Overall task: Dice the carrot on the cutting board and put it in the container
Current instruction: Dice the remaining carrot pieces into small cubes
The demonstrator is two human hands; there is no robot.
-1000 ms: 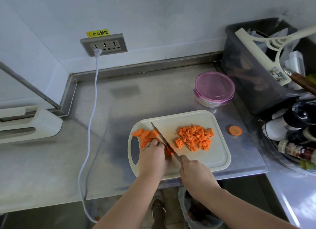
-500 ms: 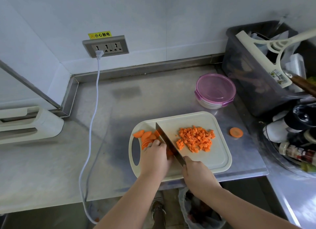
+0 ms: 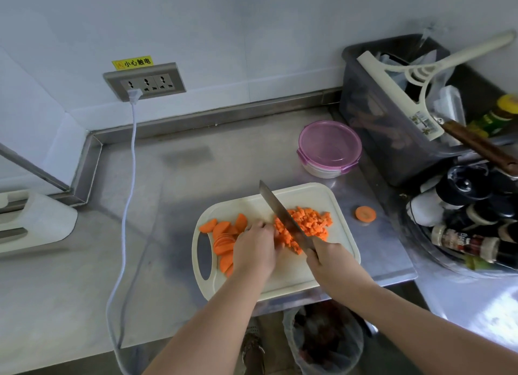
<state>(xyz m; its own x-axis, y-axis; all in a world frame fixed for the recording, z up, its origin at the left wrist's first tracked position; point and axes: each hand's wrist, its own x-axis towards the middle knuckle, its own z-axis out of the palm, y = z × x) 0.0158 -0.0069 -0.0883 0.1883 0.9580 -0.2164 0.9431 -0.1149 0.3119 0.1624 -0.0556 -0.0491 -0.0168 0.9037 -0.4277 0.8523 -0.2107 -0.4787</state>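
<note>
The left hand lies knuckles up on the board, fingers curled down just beside the blade. Whether they pin any carrot cannot be told, as the hand covers that spot. The right hand is clenched around the handle of the knife. The blade runs diagonally away and to the left, across the near edge of the dice.

The carrot is on the board in two groups. Slices lie overlapped to the left of the left hand. The dice, small orange cubes, are heaped to the right of the blade. One round lies on the steel counter, right of the board.

The board is cream plastic with rounded corners and an oval handle slot. The container is round, with a translucent purple clip lid on, and stands behind the board.
</note>
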